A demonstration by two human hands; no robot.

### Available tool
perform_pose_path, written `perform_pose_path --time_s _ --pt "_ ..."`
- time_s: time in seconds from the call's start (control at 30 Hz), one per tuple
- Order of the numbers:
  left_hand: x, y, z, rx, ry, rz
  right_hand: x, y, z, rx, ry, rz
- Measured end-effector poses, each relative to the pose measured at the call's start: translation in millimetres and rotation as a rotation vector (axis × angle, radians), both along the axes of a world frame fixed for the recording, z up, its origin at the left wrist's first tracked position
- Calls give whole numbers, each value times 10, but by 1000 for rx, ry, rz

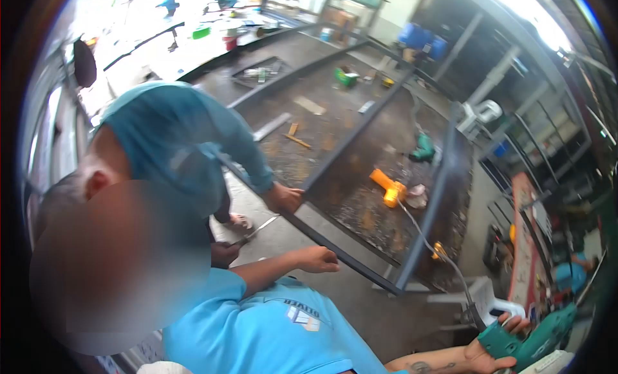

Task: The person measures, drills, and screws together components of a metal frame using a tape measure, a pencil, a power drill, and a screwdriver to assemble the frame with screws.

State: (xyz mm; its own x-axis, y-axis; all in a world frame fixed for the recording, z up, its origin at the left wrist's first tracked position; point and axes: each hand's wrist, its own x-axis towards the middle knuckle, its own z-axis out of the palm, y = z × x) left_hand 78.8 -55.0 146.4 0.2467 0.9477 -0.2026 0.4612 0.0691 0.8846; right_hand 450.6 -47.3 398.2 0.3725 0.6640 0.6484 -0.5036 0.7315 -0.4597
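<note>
My right hand (492, 351), at the bottom right, grips a green power drill (537, 340) with its cord running up from the handle. My left hand (318, 259) is closed, fingers curled, right beside the dark metal frame (360, 271); nothing shows in it. Below lies my light blue shirt (290, 329). A co-worker in a teal shirt (174, 129) bends over at the left. One of that person's hands (283, 197) rests on the frame, and the other (224, 253) holds a thin metal tool (261, 229).
Inside the large frame, a worn work surface (347, 213) carries an orange tool (389, 188), a second green drill (423, 147) and a green container (346, 76). The drill's cord (421, 232) crosses the frame. White plastic chairs (479, 116) and a red-edged board (523, 239) stand at right.
</note>
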Motion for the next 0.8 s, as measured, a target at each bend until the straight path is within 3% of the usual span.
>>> perform_pose_path --time_s 0.03,0.07,0.23,0.37,0.4,0.47,0.53,0.6,0.67,0.73,0.8 --pt "11 -104 112 -45 -3 -9 349 286 -219 258 -147 639" --pt "-26 -200 185 -91 -2 -22 333 377 -377 260 -114 694" --pt "-237 -702 -186 -211 79 142 136 386 -1027 38 -148 504" --pt "-312 -1008 -568 -330 132 240 -33 286 -1306 -151 -255 308" --pt "-328 -1039 -635 -385 150 261 -291 184 -1281 -297 -198 260" --pt "-396 -1120 -761 -387 214 248 -419 242 -1555 -376 -185 432" --pt "-439 -1203 -865 -398 282 263 -813 146 -1657 -505 -125 243" --pt "-501 -1259 -1072 -374 300 309 -787 169 -1866 -634 -342 327" --pt "-523 -1304 -1094 -474 262 373 -944 99 -1821 -613 -444 306" --pt "-593 -1428 -1485 -328 347 392 -856 188 -1873 -584 -753 348" --pt "-656 -1526 -1696 -348 312 445 -979 209 -1800 -594 -857 338"
